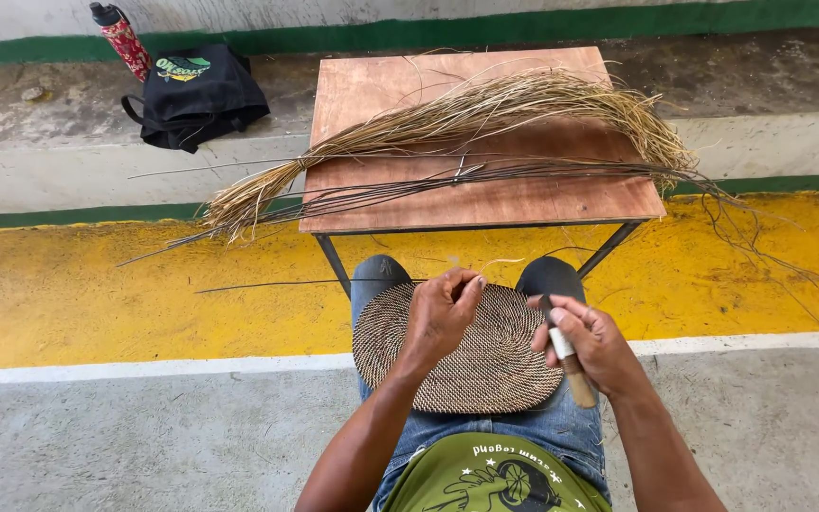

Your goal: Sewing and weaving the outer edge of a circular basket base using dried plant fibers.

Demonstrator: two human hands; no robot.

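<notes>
While a round woven mat (471, 365) is steadied across the person's lap, both hands are kept at its far edge. The left hand (440, 313) is laid on the mat's upper rim, its fingers curled and pinched together at the tip, apparently on a thin strand, though what is pinched is too small to be made out. The right hand (591, 343) is closed around a small tool with a wooden handle (575, 374); the handle juts out below the fist toward the body, and a dark thin tip is seen above the fingers, just beside the mat's right edge. The mat is patterned in dark and pale coils and is rested on blue jeans, directly beneath the left hand and touching the right.

Beyond the hands a small wooden table (372, 90) is placed, close to the knees. A long bundle of pale straw fibres (485, 109) is spread across it, overhanging to the left, and a bundle of dark thin strands (485, 173) is laid nearer the hands, along the table's near edge. Farther off, beyond the left hand, a black bag (203, 100) and a red patterned bottle (125, 40) are set on a concrete ledge.
</notes>
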